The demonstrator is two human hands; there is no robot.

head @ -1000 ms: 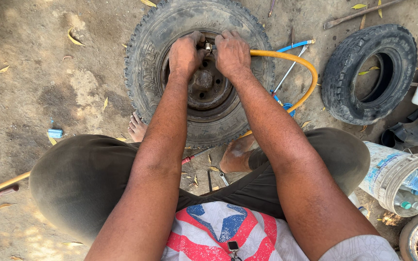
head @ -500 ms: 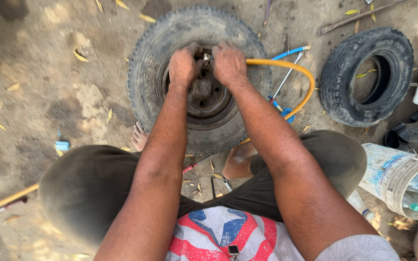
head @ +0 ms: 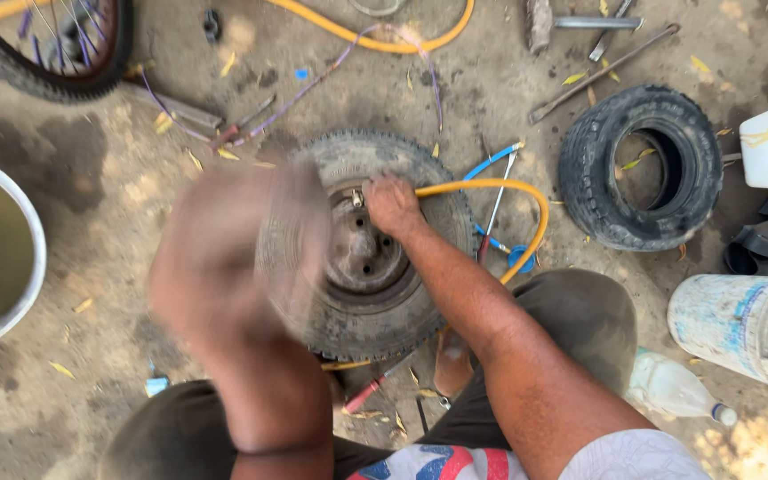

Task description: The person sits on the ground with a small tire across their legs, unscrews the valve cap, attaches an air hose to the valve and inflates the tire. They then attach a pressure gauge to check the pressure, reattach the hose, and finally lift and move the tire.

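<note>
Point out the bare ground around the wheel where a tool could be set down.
Bare dirt lies left of the wheel, toward the water tub, though the blurred left hand hangs over it. A smaller patch sits between the wheel's top and the yellow hose. Crowded: right of the wheel, with rods, loose tyre and bucket.

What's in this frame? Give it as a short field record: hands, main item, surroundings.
right hand: on the yellow hose end at the wheel's valve, by the rim
left hand: raised above the wheel, motion-blurred, grip unclear
wheel: small tyre on metal rim, flat on dirt ground
loose tyre: lies apart, to the right
buckets: white bucket at left edge, pale bucket at right
plastic bottle: lying beside the right knee
</note>
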